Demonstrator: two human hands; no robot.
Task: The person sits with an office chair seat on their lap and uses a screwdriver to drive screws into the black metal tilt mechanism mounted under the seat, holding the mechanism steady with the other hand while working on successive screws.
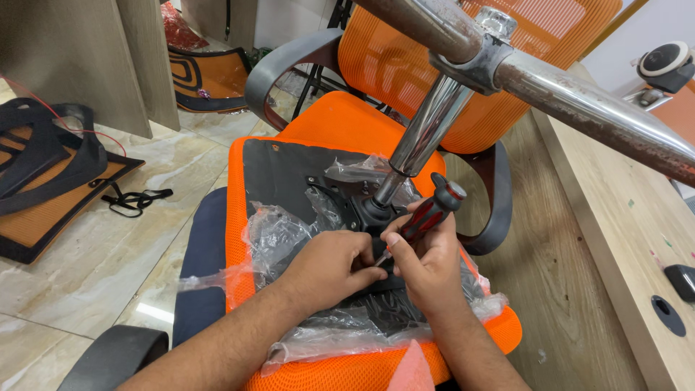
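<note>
On top of an upturned orange seat cushion, whose black underside panel faces up, both hands meet over a black mounting plate half buried in crumpled clear plastic wrap. The right hand is closed around a red-and-black screwdriver, its tip hidden between the hands. The left hand is curled, fingertips pinched at that tip; what they hold cannot be made out. A chrome gas-lift column rises from the plate to rusty steel base legs that cross the upper view and block part of an orange mesh chair behind. A wooden desk runs along the right; a black-framed mesh backrest lies on the marble floor.
</note>
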